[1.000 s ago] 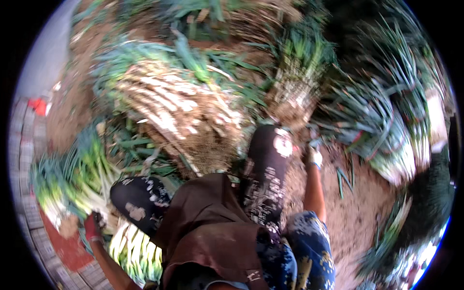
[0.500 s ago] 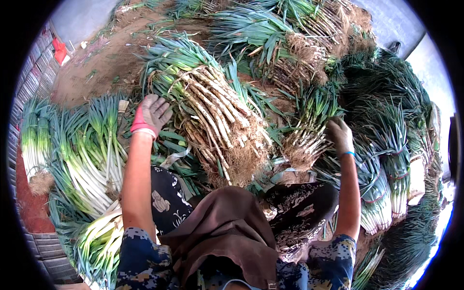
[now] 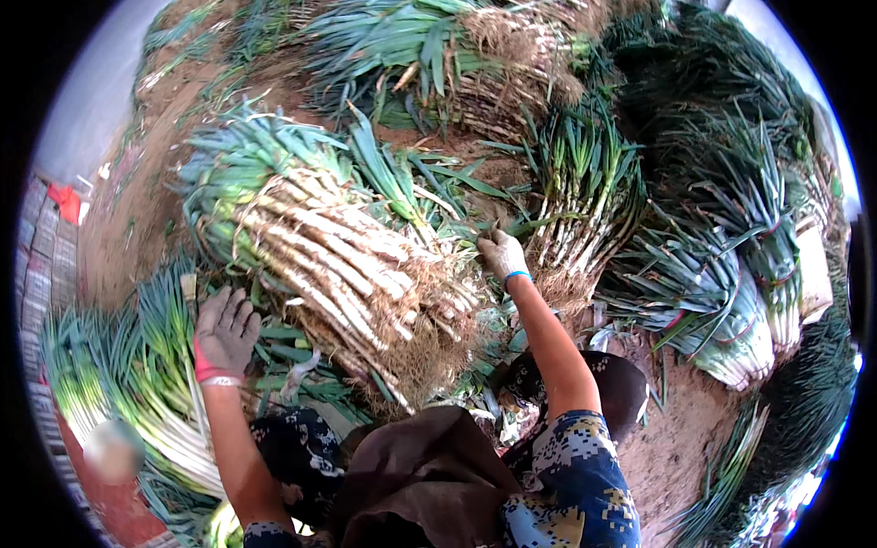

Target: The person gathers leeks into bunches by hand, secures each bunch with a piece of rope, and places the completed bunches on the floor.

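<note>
A big bundle of green onions (image 3: 333, 251) with soil-stained white stalks and matted brown roots lies in front of me. My left hand (image 3: 227, 333), in a grey glove with a red cuff, is empty with fingers spread, left of the bundle and close to some cleaned white-stalked green onions (image 3: 169, 402). My right hand (image 3: 502, 253), in a pale glove, hovers by the root end, between the bundle and a smaller pile of rooty green onions (image 3: 585, 210). Its fingers are partly bent and slightly apart, with nothing visible in them.
More unclean green onions (image 3: 512, 73) are heaped at the far side. Tied bundles (image 3: 722, 338) and a large dark-green heap (image 3: 713, 100) line the right. Bare soil (image 3: 137, 228) shows at the far left, beside a red scrap (image 3: 66, 203). Loose leaves lie around my knees.
My right hand has moved left from the small pile to the big bundle's root end. My left hand has come back, nearer to me, off the bundle's leafy side. The view has shifted.
</note>
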A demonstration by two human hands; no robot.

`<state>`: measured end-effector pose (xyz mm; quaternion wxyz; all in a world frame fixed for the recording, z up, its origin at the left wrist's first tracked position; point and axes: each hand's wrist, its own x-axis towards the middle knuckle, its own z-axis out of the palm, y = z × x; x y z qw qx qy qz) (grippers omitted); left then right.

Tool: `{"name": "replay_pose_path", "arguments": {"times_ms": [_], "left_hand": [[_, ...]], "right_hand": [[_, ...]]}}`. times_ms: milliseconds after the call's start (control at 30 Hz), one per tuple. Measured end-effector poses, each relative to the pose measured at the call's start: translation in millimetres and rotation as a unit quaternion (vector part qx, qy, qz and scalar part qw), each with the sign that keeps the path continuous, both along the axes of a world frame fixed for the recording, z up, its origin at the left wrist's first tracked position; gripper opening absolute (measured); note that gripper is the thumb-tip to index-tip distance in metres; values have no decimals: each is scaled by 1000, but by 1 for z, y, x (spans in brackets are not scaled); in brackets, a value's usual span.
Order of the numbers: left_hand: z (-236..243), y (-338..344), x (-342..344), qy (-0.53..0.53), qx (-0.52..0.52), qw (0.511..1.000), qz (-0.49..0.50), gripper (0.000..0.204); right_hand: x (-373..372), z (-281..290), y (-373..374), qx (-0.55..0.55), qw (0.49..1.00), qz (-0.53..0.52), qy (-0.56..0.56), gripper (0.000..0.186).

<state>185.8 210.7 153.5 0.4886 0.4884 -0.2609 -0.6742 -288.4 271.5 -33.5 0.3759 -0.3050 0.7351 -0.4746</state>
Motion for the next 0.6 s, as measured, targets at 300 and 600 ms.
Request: {"name": "replay_pose_path", "arguments": {"times_ms": [300, 600], "left_hand": [[-5, -31, -42, -64, 44, 997, 3, 36], [-3, -32, -62, -61, 43, 996, -39, 39]], "right_hand": [[30, -111, -12, 156, 956, 107, 224, 62], [26, -144, -9, 52, 959, 148, 237, 40]]}}
